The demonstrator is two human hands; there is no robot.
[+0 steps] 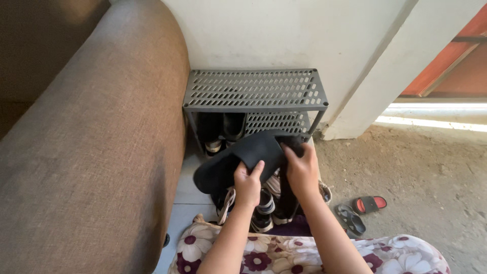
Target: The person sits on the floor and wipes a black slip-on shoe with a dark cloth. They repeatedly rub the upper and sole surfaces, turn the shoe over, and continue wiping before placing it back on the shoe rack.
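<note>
both hands (274, 177) on black cloth (238, 160)

There is a single view, from a camera worn on the person's head. It looks steeply down and forward, over the person's lap and forearms toward the floor (436, 167) and the foot of a pale wall (284, 35). It sits near: the forearms enter from the bottom edge and reach to mid-picture. A grey perforated shoe rack (253, 89) stands straight ahead against the wall, its top shelf just above the picture's centre. A brown sofa arm (96, 152) fills the left side, very close to the lens. At the upper right the view reaches a doorway with daylight on the ground.
</note>
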